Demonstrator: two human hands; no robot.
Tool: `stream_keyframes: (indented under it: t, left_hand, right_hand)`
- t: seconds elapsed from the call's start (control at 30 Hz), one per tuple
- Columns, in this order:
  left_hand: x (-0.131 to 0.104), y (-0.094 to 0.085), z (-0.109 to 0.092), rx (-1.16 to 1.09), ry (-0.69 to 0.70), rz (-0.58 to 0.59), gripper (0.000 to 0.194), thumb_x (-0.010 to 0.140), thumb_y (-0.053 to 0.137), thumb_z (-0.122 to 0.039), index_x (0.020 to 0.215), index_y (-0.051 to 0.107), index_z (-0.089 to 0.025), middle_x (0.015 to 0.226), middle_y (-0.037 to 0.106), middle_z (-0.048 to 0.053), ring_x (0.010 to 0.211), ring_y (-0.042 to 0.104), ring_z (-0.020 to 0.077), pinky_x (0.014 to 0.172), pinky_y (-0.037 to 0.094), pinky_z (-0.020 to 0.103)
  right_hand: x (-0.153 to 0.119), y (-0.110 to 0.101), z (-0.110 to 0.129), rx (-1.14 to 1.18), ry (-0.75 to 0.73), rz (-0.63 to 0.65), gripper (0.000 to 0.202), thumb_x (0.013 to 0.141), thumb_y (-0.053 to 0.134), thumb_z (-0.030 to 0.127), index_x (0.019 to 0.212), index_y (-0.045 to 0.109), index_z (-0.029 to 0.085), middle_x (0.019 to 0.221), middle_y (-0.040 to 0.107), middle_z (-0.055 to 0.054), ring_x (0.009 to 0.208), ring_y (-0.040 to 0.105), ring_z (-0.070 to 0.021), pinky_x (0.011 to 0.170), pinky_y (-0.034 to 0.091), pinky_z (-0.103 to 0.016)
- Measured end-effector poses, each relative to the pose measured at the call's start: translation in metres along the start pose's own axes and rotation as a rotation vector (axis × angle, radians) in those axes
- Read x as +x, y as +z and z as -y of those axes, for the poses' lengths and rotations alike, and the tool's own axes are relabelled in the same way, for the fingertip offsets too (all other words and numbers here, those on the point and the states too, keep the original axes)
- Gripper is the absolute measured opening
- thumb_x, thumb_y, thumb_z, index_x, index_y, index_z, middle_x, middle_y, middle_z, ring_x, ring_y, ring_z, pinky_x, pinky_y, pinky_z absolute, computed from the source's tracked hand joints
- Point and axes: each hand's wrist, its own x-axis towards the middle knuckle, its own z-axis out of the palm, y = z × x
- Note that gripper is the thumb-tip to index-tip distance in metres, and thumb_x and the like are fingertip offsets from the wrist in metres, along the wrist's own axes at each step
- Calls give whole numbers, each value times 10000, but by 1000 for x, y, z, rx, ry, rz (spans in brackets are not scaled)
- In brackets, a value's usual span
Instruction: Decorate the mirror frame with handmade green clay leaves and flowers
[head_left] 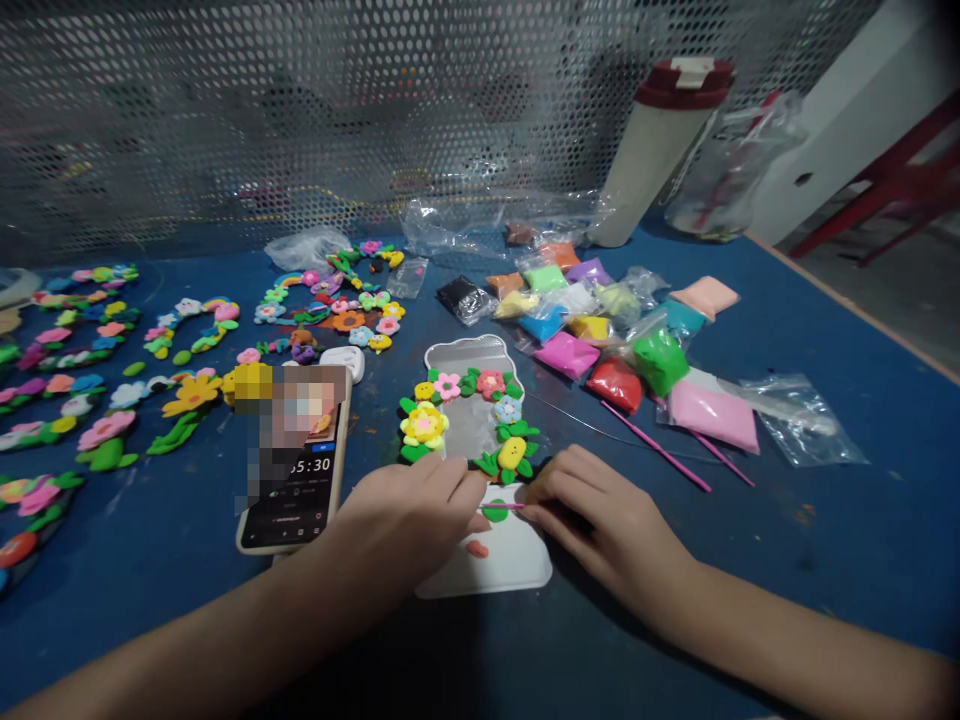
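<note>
The right hand (600, 510) has its grip closed narrowly on one end of a thin pink stick (501, 507); the left hand (420, 510) has its fingers curled at the other end, though whether they pinch it cannot be told. The stick lies level across a flat green piece (495, 515) on a white board (499, 575), with a small orange piece (477, 548) nearer the wearer. Just beyond the hands, colorful flowers and green leaves ring a wavy-edged mirror (469, 425). To the left, a phone (296, 510) lies partly behind the left forearm, with a white case (343, 363) at its far end. Farther left, many flower-decorated pieces (191, 325) spread over the blue table (757, 540). To the right of the mirror lie two more pink sticks (656, 445) and a cluster of colored packets (568, 355). Behind them stand a pale tumbler (649, 150) with a dark red lid and a clear plastic bag (724, 180), before a perforated metal panel (300, 120).
</note>
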Motion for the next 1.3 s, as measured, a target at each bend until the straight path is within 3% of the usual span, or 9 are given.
stream_keyframes:
  t: [0.33, 0.67, 0.97, 1.2, 1.3]
  left_hand:
    - [-2, 9, -5, -5, 20, 2, 243, 823, 587, -318, 660, 454, -196, 564, 475, -23, 489, 481, 143, 404, 231, 289]
    - [-2, 12, -7, -25, 33, -36, 265, 872, 502, -302, 633, 459, -195, 547, 491, -14, 492, 495, 147, 411, 252, 288]
    - [-2, 12, -7, -69, 22, -48, 198, 850, 512, -255, 665, 460, -205, 579, 532, -14, 509, 527, 151, 432, 297, 284]
    - [-1, 11, -6, -74, 19, -26, 159, 807, 548, -191, 684, 447, -206, 588, 531, -23, 517, 538, 154, 441, 300, 280]
    - [-1, 11, -7, -57, 7, -10, 189, 810, 581, -252, 683, 451, -200, 587, 516, -23, 521, 525, 149, 440, 282, 277]
  right_hand:
    - [-5, 2, -3, -217, -164, -3, 263, 921, 380, 149, 840, 629, 166, 754, 584, -52, 664, 520, -141, 590, 423, -238]
    - [-7, 2, 2, -314, -124, 32, 258, 912, 366, 149, 803, 599, 164, 725, 564, -34, 598, 529, -131, 513, 392, -231]
    - [1, -3, 12, -452, -270, -53, 344, 877, 308, 56, 744, 607, 164, 610, 533, -23, 508, 448, -137, 445, 289, -269]
    - [12, -10, 19, -505, -379, 20, 338, 858, 314, 28, 772, 612, 162, 681, 602, -52, 593, 526, -170, 524, 376, -284]
    - [16, -19, 17, -462, -294, 69, 275, 869, 361, 61, 802, 606, 165, 752, 600, -60, 618, 538, -163, 525, 389, -268]
